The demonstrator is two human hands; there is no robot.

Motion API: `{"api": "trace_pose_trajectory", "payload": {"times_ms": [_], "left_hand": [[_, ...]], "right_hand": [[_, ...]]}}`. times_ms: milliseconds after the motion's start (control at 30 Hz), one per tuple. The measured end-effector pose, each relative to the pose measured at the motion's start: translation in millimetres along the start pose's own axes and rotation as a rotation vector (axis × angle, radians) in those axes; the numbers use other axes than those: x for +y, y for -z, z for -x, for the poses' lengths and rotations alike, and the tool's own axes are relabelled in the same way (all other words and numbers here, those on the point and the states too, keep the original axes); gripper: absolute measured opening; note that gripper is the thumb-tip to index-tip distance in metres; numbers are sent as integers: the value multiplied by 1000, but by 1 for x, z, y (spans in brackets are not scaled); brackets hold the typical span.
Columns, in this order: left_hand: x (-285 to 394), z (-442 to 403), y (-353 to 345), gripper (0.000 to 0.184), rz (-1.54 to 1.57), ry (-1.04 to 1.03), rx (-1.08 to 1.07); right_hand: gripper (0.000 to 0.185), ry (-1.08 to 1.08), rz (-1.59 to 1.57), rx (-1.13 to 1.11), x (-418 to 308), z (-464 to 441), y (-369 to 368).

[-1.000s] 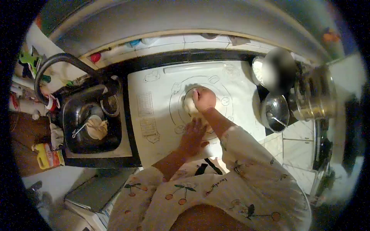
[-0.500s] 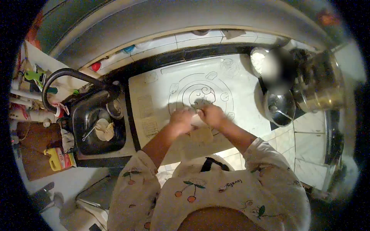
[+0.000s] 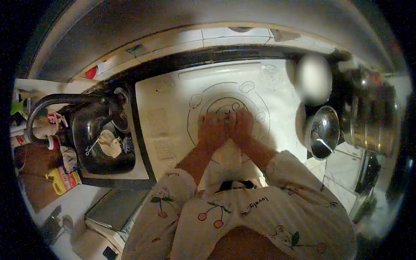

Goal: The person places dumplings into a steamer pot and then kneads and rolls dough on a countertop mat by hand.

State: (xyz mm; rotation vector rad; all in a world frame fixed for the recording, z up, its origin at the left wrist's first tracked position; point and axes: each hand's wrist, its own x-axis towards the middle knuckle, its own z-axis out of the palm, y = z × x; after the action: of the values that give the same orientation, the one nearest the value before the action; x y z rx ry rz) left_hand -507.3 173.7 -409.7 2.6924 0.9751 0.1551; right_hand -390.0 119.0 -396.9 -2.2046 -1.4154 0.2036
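Observation:
My left hand [image 3: 212,129] and my right hand [image 3: 241,127] press side by side on the middle of a white pastry mat [image 3: 173,97] printed with circles and drawings. Both sets of fingers are curled and close together. A pale piece of dough [image 3: 229,158] shows beneath and between the wrists, blending with the mat; most of it is hidden by my hands and their shadow. To the right of the mat stands a metal bowl [image 3: 328,119] with a spoon [image 3: 321,142] in it.
At left is a dark sink [image 3: 80,145] holding dishes and a pale cloth-like item [image 3: 109,144], under a black faucet [image 3: 65,97]. A yellow bottle [image 3: 60,181] stands beyond it. A large metal pot [image 3: 372,123] is at far right, near a blurred white oval [image 3: 313,80].
The hands have gone from gripping a whitish lump between them to lying side by side, pressed down on the mat. The camera view has shifted slightly.

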Motion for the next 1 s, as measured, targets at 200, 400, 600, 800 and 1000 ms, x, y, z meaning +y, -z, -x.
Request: {"api": "trace_pose_trajectory", "payload": {"times_ms": [200, 400, 600, 800, 1000], "left_hand": [[-4, -26, 10, 30, 47, -8, 326], [14, 40, 41, 38, -1, -206, 109], [48, 83, 14, 43, 109, -54, 111], [19, 17, 11, 54, -15, -214, -40], [15, -13, 20, 78, -47, -141, -29]], "right_hand": [[36, -112, -155, 46, -11, -34, 8], [31, 183, -253, 110, -14, 21, 42], [32, 83, -117, 127, -8, 102, 21], [35, -48, -92, 157, 10, 37, -9], [28, -148, -419, 321, 2, -5, 9]]}}
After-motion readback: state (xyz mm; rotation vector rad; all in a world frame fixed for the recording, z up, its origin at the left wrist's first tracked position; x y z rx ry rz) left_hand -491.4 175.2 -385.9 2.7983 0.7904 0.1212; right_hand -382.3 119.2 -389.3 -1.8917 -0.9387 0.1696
